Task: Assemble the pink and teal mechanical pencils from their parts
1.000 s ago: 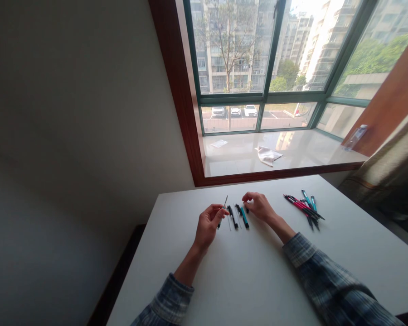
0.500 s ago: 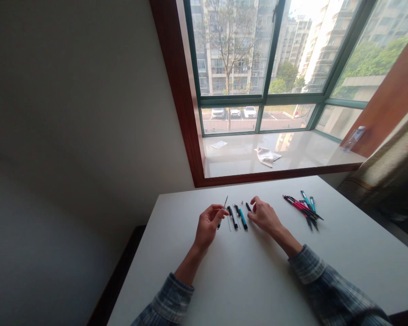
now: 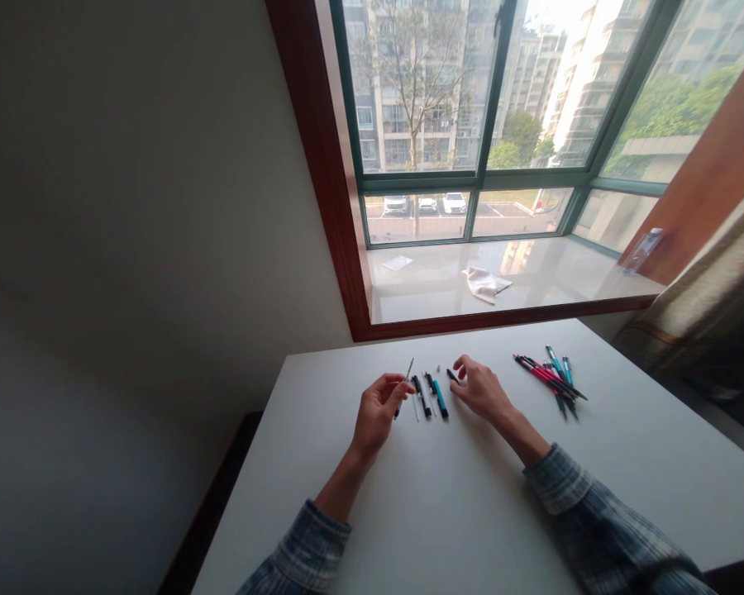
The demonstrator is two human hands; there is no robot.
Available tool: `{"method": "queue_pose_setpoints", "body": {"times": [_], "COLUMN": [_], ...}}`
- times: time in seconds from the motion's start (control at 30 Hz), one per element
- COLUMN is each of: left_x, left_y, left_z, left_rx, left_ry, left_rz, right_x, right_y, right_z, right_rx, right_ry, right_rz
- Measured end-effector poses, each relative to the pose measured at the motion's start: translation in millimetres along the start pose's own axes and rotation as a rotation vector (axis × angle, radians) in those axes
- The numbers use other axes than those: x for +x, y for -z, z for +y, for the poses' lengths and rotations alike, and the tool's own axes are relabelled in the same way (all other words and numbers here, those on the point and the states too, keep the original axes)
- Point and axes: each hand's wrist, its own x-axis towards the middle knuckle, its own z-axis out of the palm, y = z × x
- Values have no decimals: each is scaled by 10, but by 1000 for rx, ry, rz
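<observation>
My left hand point(image 3: 375, 409) is closed in a pinch around a slim pen refill point(image 3: 410, 364), its thin dark end pointing up past the fingertips. Below those fingers shows a dark pen end point(image 3: 398, 411); whether it belongs to the held piece I cannot tell. The curled fingers of my right hand point(image 3: 479, 388) grip a short black pen part point(image 3: 452, 375) close to the tabletop. Between the hands lie a teal pen barrel point(image 3: 441, 400), a black-and-white pen piece point(image 3: 422, 396) and thin refills. A tiny grey piece point(image 3: 438, 368) lies just beyond.
On the right of the white table point(image 3: 446, 512) is a pile of several pink-and-black pens point(image 3: 546, 374) with teal pens point(image 3: 555, 360). Behind the table, the window sill point(image 3: 427, 302) bears a crumpled white cloth point(image 3: 486, 284), a paper piece point(image 3: 398, 263) and a clear bottle point(image 3: 642, 252).
The view has shifted slightly. My right hand has tilted the black pen part a little between its fingers; my left hand keeps its pinch almost unmoved.
</observation>
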Motion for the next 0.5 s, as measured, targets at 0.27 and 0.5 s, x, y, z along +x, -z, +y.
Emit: {"method": "queue_pose_setpoints", "body": {"times": [0.27, 0.5], "left_x": [-13, -6], "left_y": [-15, -11], "left_z": [-12, -21], "left_rx": [-12, -13], "left_ry": [-2, -1], "left_rz": [-5, -12], "right_x": [121, 99], "right_y": [-97, -107], "right_z": [-11, 2], "right_rx": [62, 57], "right_ry": [261, 275], "right_rz": [47, 32]}}
